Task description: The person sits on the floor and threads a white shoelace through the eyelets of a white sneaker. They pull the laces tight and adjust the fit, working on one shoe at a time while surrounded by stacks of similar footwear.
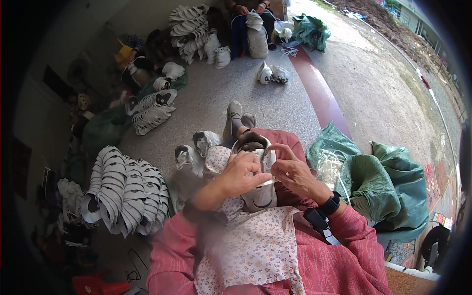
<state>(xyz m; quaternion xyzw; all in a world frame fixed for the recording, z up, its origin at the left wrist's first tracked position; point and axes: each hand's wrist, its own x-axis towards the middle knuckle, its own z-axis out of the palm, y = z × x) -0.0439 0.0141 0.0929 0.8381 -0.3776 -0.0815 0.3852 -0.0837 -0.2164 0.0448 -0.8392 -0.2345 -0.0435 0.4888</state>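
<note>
A white and grey shoe upper [260, 197] lies on my lap, its padded brown-grey collar pointing away from me and its rounded toe toward me. My left hand [242, 173] rests over its lacing area, fingers curled on the edge and thumb stretched to the right. Just right of it, my right hand [296, 173] is at the upper's other side, index finger extended and the other fingers bent in a pinch. What sits between those fingertips is too small to make out. A floral apron [250, 246] covers my lap beneath the upper.
White laces [330, 164] lie in a green sack [371, 184] at my right. Stacked white uppers [125, 191] stand at my left; two more uppers [191, 152] sit by my leg. Farther off, a pair [272, 73] lies on the floor before another seated person [250, 10].
</note>
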